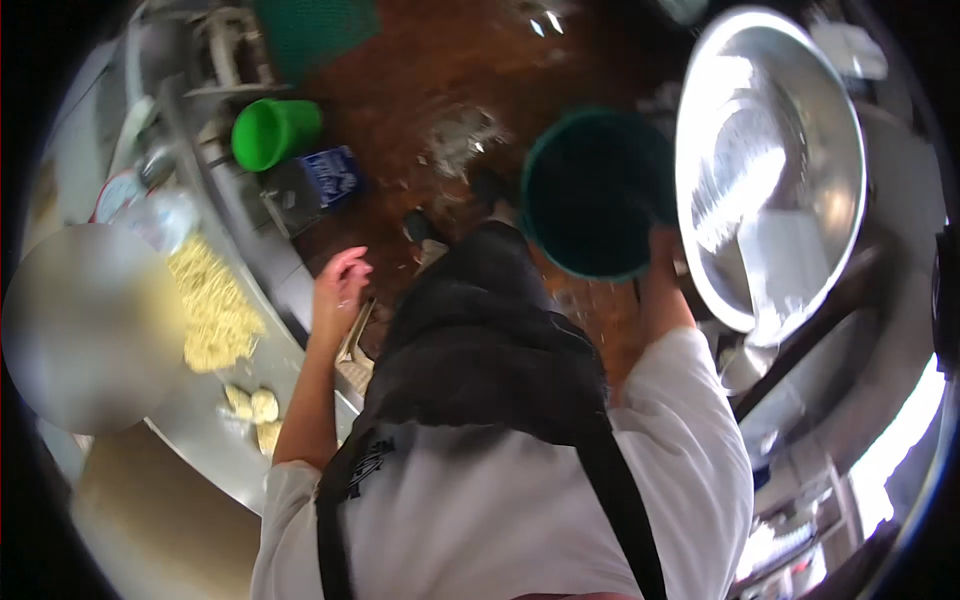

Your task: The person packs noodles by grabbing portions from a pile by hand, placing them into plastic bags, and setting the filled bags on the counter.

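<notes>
My left hand [345, 278] hangs beside the metal counter [275, 375] with loosely bent fingers and nothing visible in it. On that counter lie a heap of yellow noodles [215, 310] and a few pale yellow pieces [262, 405]. On the other side, my right hand [664, 247] is at the rim of a dark green bucket [533, 165]. Its fingers are blurred and dark, so whether it grips the rim is unclear. A large shiny metal bowl [715, 215] stands right of that hand, with a white, flat-looking piece [785, 262] in it.
A bright green bucket [270, 135] and a blue box [332, 177] stand beside the left counter. The reddish-brown floor [400, 95] looks wet, with a green mat [310, 35] farther off. A clear plastic bag [165, 218] rests behind the noodles. A blurred round patch hides the far left.
</notes>
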`<state>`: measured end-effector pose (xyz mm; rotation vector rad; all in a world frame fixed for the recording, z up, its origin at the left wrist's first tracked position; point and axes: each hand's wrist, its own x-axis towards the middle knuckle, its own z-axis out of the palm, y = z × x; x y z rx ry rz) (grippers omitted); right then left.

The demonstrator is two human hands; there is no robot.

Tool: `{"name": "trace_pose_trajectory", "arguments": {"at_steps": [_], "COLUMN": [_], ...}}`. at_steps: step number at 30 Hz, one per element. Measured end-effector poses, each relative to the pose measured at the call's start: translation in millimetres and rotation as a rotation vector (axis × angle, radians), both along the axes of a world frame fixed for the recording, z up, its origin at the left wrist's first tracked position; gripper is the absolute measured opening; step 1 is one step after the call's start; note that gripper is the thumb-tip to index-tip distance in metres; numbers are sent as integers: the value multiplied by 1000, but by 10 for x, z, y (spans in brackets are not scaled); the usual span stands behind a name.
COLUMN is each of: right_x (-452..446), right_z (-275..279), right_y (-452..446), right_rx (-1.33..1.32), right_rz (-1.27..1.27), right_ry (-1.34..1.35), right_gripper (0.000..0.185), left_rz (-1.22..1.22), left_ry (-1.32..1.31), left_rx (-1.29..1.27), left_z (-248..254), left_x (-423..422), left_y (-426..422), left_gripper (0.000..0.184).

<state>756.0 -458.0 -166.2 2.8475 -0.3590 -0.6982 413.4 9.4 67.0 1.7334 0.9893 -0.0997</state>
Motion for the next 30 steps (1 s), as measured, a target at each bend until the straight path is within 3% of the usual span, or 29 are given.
{"name": "trace_pose_trajectory", "arguments": {"at_steps": [3, 4, 7, 9, 12, 13, 14, 17, 20, 24, 27, 28, 30], "right_x": [77, 100, 265, 200, -403, -712, -1033, -2165, -3060, -3661, -3669, -3706, -3855], "right_z": [86, -124, -451, -57, 1117, 1653, 1970, 3055, 3757, 4114, 4299, 4475, 4832], "right_y": [698, 835, 1844, 2962, 4677, 5220, 5706, 6892, 7858, 8711, 8953, 8881, 8698], "right_rx": [69, 163, 940, 1020, 1200, 1218, 1382, 1711, 1792, 1551, 1469, 1581, 1777], "right_rz": [328, 512, 414, 719, 981, 1249, 1246, 1488, 1752, 1896, 1915, 1915, 1717], "right_ry": [83, 99, 434, 471, 546, 433, 511, 297, -106, -484, -333, -390, -247], "right_gripper": [36, 39, 35, 34, 39, 38, 36, 36, 38, 31, 20, 12, 14], "left_rz": [21, 18, 274, 427, 609, 692, 778, 1020, 1192, 1396, 1389, 1394, 1394], "left_ry": [-42, -9, -80, -107, -136, -191, -211, -239, -312, -347, -385, -382, -386], "left_rx": [141, 225, 190, 183, 246, 267, 262, 241, 298, 229, 238, 235, 202], "left_z": [335, 489, 716, 845, 875, 823, 833, 913, 703, 614, 639, 644, 611], "left_x": [-181, -270, -711, -1003, -1524, -1733, -1870, -2287, -2777, -3199, -3396, -3429, -3479], "left_y": [-29, -16, -10, -3, -50, -85, -132, -207, -329, -373, -310, -265, -176], "left_gripper": [25, 25, 25, 25, 26, 25, 24, 23, 23, 23, 23, 23, 24]}}
